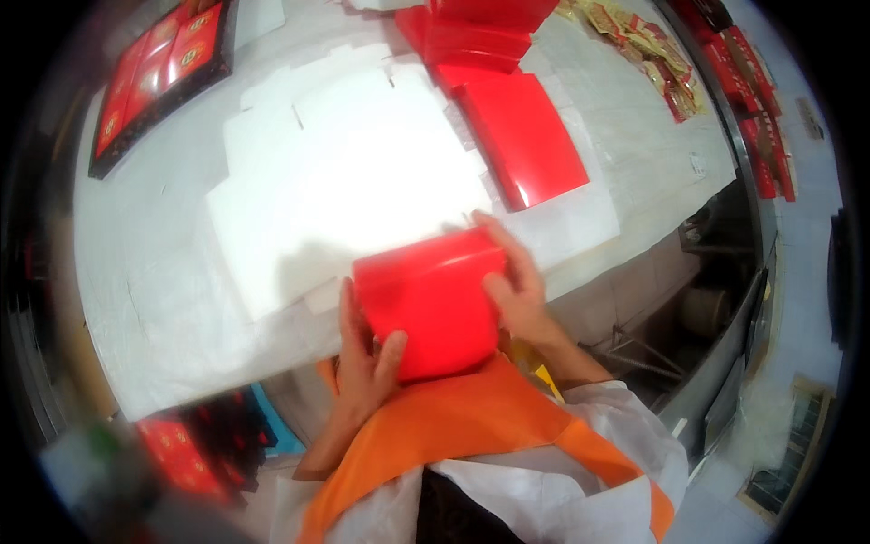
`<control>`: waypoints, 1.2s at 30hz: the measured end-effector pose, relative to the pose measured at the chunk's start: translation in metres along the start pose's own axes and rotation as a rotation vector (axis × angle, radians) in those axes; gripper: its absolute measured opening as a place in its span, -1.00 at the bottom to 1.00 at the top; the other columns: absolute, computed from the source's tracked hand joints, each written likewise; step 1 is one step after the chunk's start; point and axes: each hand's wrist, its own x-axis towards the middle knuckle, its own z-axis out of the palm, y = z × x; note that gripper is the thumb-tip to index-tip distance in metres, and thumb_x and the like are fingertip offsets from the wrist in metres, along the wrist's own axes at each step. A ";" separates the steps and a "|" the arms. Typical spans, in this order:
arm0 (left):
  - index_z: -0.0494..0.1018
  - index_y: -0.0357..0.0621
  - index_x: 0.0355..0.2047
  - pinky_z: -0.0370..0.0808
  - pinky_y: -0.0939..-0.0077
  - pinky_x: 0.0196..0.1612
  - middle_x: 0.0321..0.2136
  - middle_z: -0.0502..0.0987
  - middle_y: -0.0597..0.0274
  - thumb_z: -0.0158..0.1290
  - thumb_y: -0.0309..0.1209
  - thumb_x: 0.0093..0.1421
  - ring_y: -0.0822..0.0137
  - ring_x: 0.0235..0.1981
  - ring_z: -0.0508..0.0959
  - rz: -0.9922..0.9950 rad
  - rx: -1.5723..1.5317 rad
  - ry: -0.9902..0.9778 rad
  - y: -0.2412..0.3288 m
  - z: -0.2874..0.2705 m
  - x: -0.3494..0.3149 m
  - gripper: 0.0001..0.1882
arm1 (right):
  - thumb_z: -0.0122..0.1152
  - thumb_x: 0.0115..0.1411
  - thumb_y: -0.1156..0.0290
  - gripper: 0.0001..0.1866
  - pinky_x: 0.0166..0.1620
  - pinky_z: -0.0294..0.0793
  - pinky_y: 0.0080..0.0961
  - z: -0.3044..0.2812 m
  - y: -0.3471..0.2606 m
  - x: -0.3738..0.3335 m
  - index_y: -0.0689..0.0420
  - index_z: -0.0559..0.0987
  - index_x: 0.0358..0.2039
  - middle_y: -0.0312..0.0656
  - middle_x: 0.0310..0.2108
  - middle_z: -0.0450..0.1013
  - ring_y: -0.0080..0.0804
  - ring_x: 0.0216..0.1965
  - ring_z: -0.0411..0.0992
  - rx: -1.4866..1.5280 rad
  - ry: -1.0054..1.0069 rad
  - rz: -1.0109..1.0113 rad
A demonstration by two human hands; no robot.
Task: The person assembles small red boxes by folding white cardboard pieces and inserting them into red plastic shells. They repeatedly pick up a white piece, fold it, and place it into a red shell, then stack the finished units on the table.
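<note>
A glossy red cardboard box (pixel 430 304), folded into shape, is held between my two hands close to my body at the table's front edge. My left hand (pixel 365 363) grips its left side, the thumb lying on the red face. On the other side, my right hand (pixel 518 286) clasps the right edge, with fingers reaching to the far corner and the thumb on the near face. Just beyond the box lie white unfolded cardboard blanks (pixel 344 172). To their right is a flat red cardboard piece (pixel 530 136). The box's underside is hidden.
More red cardboard (pixel 476 36) is stacked at the far side. A dark tray of red packs (pixel 163 72) sits far left, and gold-wrapped packets (pixel 643 50) lie far right. Red boxes (pixel 177 453) are below the table at left. A metal frame (pixel 634 354) is at right below the table.
</note>
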 end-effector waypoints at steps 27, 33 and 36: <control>0.09 -0.32 0.08 0.40 0.34 -0.17 -0.13 0.36 -0.07 -0.15 -0.48 0.15 0.10 -0.24 0.46 -0.039 0.698 0.581 -0.039 -0.180 0.078 -0.52 | 0.04 0.07 0.47 -0.55 0.16 0.00 -0.24 0.014 -0.016 0.132 0.23 0.27 0.01 0.05 0.06 0.15 -0.06 0.13 0.06 -1.216 -0.343 -0.485; 0.14 -0.24 0.04 0.40 0.28 -0.19 -0.12 0.33 -0.05 -0.16 -0.47 0.14 0.02 -0.18 0.41 -0.107 1.049 0.670 -0.036 -0.159 0.093 -0.58 | 0.05 0.07 0.32 -0.43 0.19 -0.21 -0.07 0.059 0.025 0.120 0.30 0.18 0.06 0.15 0.13 -0.02 0.00 0.19 -0.09 -1.364 -0.497 -0.438; 0.15 -0.19 0.03 0.40 0.27 -0.18 -0.10 0.33 0.00 -0.15 -0.47 0.13 0.03 -0.14 0.39 -0.022 1.045 0.718 -0.045 -0.158 0.090 -0.58 | 0.04 0.08 0.32 -0.42 0.20 -0.24 -0.07 0.062 0.025 0.119 0.30 0.17 0.07 0.14 0.13 -0.02 -0.01 0.19 -0.10 -1.365 -0.509 -0.397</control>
